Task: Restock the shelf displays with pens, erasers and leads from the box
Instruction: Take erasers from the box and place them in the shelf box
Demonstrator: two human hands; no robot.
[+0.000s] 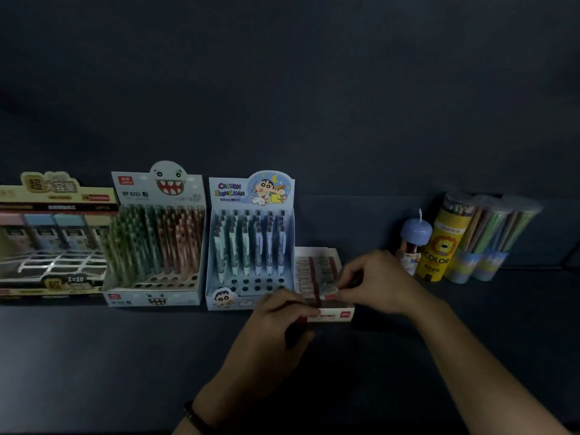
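On a dim, dark shelf (94, 356), a red-and-white tray (345, 316) stands just right of the pen display (251, 246). The left hand (282, 312) curls over the tray's front edge, and the right hand (376, 277) pinches a small packet (330, 292) at its front right row. This looks like the step of slotting a packet in. The packet seems to lie with its long axis across the tray, left to right, so the next move calls for pressing it down squarely beside its neighbours.

The dark matte shelf (94, 356) bears a row of cardboard display boxes (153, 246). Farther right stand clear plastic pencil tubes (489, 237).
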